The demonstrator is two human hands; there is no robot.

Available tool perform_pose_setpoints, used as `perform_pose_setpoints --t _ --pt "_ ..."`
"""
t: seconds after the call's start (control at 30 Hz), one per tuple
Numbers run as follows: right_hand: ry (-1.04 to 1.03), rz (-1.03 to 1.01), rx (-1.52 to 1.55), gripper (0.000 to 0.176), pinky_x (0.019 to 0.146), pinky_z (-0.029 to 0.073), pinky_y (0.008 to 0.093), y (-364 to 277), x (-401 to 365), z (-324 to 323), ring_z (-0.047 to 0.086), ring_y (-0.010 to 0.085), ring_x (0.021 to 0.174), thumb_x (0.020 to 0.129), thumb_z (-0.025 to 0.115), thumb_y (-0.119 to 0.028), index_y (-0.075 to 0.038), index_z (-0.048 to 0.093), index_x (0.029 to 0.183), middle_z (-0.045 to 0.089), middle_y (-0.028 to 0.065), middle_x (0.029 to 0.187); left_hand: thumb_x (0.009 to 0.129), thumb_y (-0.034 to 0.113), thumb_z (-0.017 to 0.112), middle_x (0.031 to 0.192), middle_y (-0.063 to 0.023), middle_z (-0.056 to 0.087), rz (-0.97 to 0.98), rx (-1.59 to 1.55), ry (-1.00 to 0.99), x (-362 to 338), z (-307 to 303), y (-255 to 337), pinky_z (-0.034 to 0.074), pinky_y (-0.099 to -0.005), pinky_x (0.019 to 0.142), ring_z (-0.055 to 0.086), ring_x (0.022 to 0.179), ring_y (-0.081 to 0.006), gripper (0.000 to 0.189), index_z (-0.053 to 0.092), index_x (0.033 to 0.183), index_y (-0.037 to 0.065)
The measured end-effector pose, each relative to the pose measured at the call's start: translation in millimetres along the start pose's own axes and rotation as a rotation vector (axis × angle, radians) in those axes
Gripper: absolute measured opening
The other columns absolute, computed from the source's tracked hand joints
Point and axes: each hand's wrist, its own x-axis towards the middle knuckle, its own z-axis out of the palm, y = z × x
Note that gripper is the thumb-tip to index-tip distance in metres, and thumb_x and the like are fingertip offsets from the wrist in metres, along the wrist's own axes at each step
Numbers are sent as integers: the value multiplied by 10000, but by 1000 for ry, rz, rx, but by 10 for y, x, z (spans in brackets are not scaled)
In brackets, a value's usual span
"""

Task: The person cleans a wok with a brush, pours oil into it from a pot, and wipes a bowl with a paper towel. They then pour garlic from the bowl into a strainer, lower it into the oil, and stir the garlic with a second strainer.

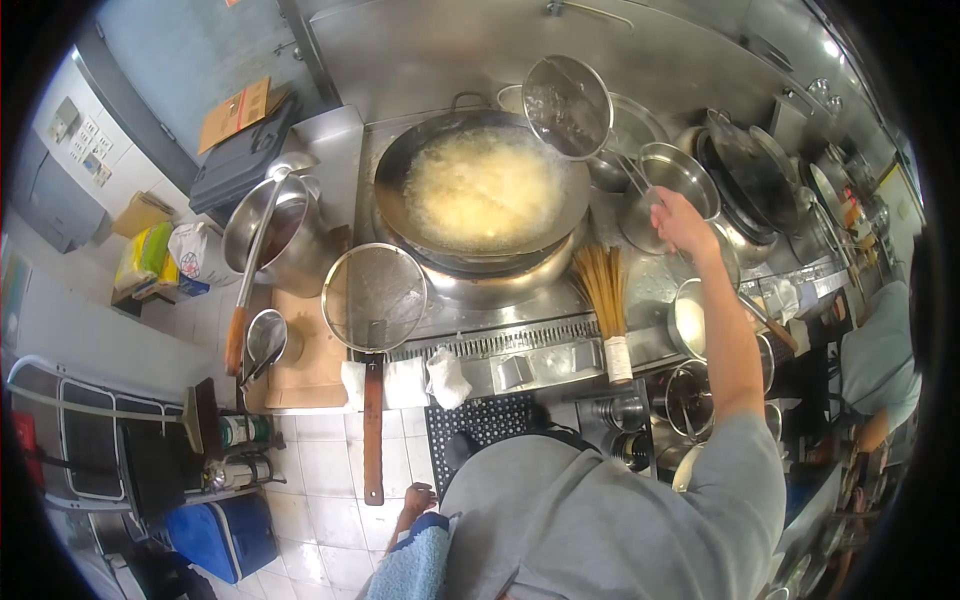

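My right hand (685, 220) is closed around the handle of a round wire-mesh strainer (568, 107), raised over the back right rim of a large wok (400, 170). Pale yellow, foaming liquid (485, 190) bubbles in the wok. Low beside my body hangs my left hand (418, 497), fingers loosely apart, with nothing visible in it. A light blue towel (415, 560) lies over the left forearm. Nearest that hand, a second mesh strainer (375, 297) rests at the counter's front edge, its wooden handle sticking out toward me.
A bamboo brush (602, 290) lies right of the wok. Metal pots (678, 168) stand under my right arm. At left are a deep steel pot (245, 225) with a ladle (258, 260) and a small metal cup (267, 337). Another person (880, 355) is at the far right.
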Motion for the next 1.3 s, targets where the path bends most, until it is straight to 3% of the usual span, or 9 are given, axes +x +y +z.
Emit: perform_pose_setpoints --t 0.13,0.23,0.43,0.5,0.83,1.07,1.17,1.23,1.3 --pt "-256 31 144 112 387 370 288 180 184 38 466 119 424 913 450 -77 8 513 951 514 46 682 835 -44 426 834 -196 650 355 382 -45 -14 21 -107 570 -304 508 656 619 -229 247 542 1053 -25" --pt "-345 27 210 111 378 354 269 150 206 178 446 107 416 916 455 -87 -30 463 821 502 30 672 822 -57 414 833 -201 651 359 329 -77 317 -70 -419 566 -301 508 653 614 -228 269 539 1059 -32" --pt "-458 100 518 214 358 318 198 105 216 482 403 41 469 910 478 -83 -16 486 1114 512 5 749 835 -28 428 835 -177 662 52 135 -2 71 1 -187 551 -288 581 656 669 -223 256 546 1062 -45" --pt "-491 96 574 232 357 314 191 88 210 562 395 37 470 908 480 -83 -17 480 1131 511 4 753 888 38 470 843 -139 684 27 198 21 -37 35 -132 533 -271 691 654 739 -205 206 559 1041 -67" --pt "-590 93 672 237 364 333 208 -145 -36 750 390 54 468 917 482 -83 5 492 1137 513 18 757 873 47 477 815 -113 678 123 282 -9 -6 52 -13 512 -280 747 647 773 -208 164 606 937 -33" --pt "-531 51 407 315 353 348 227 -465 -399 543 410 61 452 900 461 -76 -19 475 1209 504 14 732 841 102 510 827 -39 686 114 357 -10 6 22 -76 468 -283 852 626 852 -150 172 668 869 40" --pt "-517 8 286 383 359 345 218 -549 -519 437 408 62 455 904 440 -57 -18 440 1285 502 12 718 817 2 460 882 -154 662 221 364 -86 198 -92 -252 535 -297 654 659 747 -214 240 573 1029 -11" --pt "-481 -16 204 379 361 351 223 -650 -641 366 406 67 454 909 426 -48 -18 440 1287 494 11 707 813 -1 465 904 -139 666 193 332 -113 268 -126 -307 522 -294 669 655 765 -212 240 579 1024 -2" --pt "-455 -13 145 382 364 356 227 -731 -738 302 405 72 456 909 423 -45 -26 440 1290 485 11 694 829 71 506 900 -33 690 85 338 -73 194 -85 -195 457 -277 837 626 871 -159 177 657 919 48"
